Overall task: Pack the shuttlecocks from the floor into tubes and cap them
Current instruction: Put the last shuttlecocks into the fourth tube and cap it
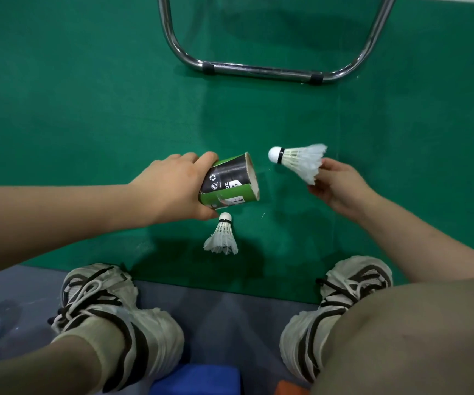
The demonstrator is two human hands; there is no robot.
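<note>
Curling round the tube (231, 181) — left hand (173, 186) fingers; right hand (341, 186) fingers pinch a shuttlecock (298, 159).

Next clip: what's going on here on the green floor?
A person is packing shuttlecocks. The left-hand grip holds a green and black tube, its open end turned toward the right. The right-hand grip pinches a shuttlecock by its feathers, cork pointed at the tube's mouth but not yet inside. A second shuttlecock lies on the floor, nearer the person.

tube (230, 181) uncapped, tilted | shuttlecock (298, 159) aloft (cork leftward) | second shuttlecock (222, 236) on floor (87, 109)
</note>
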